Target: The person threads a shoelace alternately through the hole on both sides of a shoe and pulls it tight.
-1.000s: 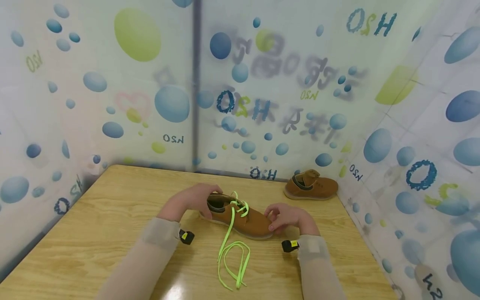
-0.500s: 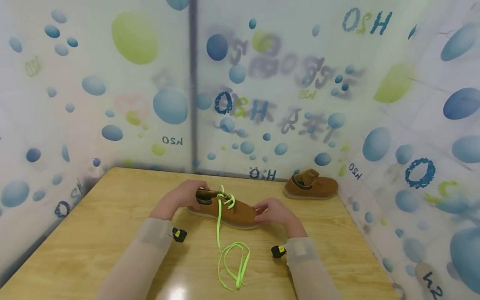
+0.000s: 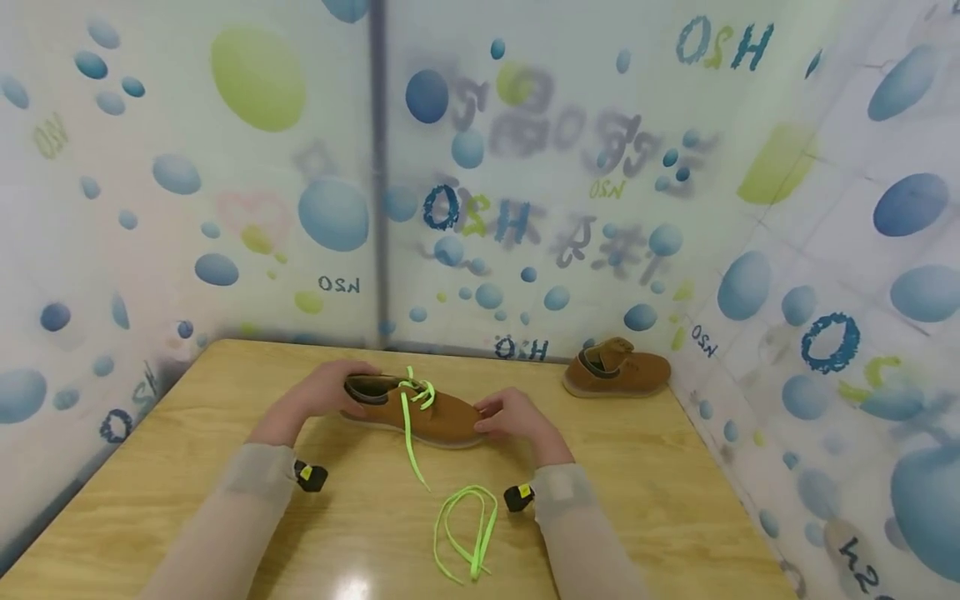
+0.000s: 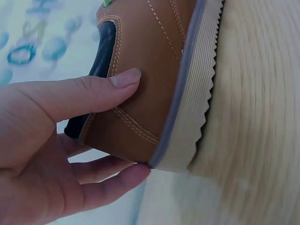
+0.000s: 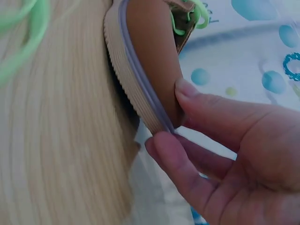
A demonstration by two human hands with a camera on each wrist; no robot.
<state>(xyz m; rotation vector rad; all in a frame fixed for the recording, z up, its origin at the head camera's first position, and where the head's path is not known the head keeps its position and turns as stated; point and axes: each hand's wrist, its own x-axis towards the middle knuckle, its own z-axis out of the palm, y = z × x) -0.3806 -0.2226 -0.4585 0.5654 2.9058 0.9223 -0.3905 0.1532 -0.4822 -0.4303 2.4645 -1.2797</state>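
A brown lace-up shoe [image 3: 448, 419] lies toe to the right on the wooden table, a neon green shoelace [image 3: 409, 433] threaded near its opening with one end trailing down its near side. My left hand [image 3: 327, 390] grips the heel; the left wrist view has the thumb on the side of the heel [image 4: 136, 108] and fingers behind it. At the other end, my right hand [image 3: 519, 419] pinches the toe [image 5: 161, 61], thumb on top and fingers by the sole's edge. Whether the sole fully touches the table is unclear. A second green shoelace [image 3: 480, 546] lies loosely looped in front.
The other brown shoe [image 3: 618, 373] stands at the table's back right corner, its tongue raised and no green lace visible on it. Curtain-like walls [image 3: 465, 275] with blue and green dots enclose the wooden table [image 3: 637, 517] at the back and sides.
Both hands have shifted the shoe leftward and slightly back across the table. Its trailing lace end has come away from the loose lace, which stayed in place.
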